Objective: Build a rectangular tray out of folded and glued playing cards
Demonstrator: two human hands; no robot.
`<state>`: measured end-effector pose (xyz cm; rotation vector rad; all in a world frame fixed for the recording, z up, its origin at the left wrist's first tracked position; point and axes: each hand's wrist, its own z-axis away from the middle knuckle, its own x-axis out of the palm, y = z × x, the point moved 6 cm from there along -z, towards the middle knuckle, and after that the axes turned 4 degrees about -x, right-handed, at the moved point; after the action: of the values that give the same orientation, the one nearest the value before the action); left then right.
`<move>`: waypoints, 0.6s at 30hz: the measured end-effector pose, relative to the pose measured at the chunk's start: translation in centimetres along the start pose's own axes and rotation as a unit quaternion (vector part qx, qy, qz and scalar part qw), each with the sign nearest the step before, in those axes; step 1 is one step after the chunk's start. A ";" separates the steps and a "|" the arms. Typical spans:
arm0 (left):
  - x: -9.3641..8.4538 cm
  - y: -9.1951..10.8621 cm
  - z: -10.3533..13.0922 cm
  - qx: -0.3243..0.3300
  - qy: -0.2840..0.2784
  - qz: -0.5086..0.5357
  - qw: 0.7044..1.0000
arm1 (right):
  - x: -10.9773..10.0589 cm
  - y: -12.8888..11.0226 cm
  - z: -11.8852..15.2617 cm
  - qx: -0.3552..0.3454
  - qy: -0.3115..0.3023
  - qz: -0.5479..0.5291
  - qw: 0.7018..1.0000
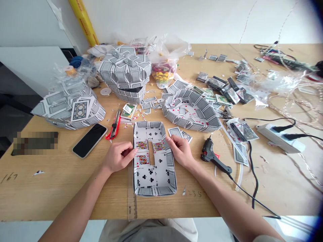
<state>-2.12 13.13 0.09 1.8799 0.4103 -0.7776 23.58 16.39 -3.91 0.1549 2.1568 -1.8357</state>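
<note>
In front of me on the table lies a rectangular tray made of playing cards (145, 173), card faces inward, with a narrow slot cut through its floor. My left hand (120, 156) pinches its left wall between thumb and curled fingers. Opposite, my right hand (179, 150) grips the right wall the same way. A transparent ruler (131, 201) lies partly under the tray's left side. Just beyond my right hand rest a few loose cards (175, 132). The black glue gun (214, 156) lies to the right of my right forearm.
Behind stand a heart-like card box with scraps (191, 126), a lidded card box (126, 72) and another card box (97, 116). A phone (90, 140) and red utility knife (114, 126) lie left. A power strip (280, 137), cables and card packs (230, 92) crowd the right.
</note>
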 end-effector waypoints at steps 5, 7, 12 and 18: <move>0.0 0.0 -0.1 -0.001 -0.001 -0.001 1.000 | 0.0 0.0 0.0 0.002 0.001 0.002 1.000; -0.1 0.0 -0.1 -0.001 0.001 -0.002 1.000 | -0.1 -0.2 0.0 0.002 0.002 0.005 1.000; -0.2 0.3 -0.2 -0.003 0.002 -0.003 1.000 | -0.1 -0.3 -0.1 0.001 0.002 0.009 1.000; -0.2 0.4 -0.3 -0.012 0.002 -0.002 1.000 | 0.0 -0.2 -0.1 0.003 0.001 0.015 1.000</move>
<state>-1.94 13.21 0.53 1.8588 0.4257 -0.7685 23.56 16.44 -3.74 0.1892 2.1386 -1.8250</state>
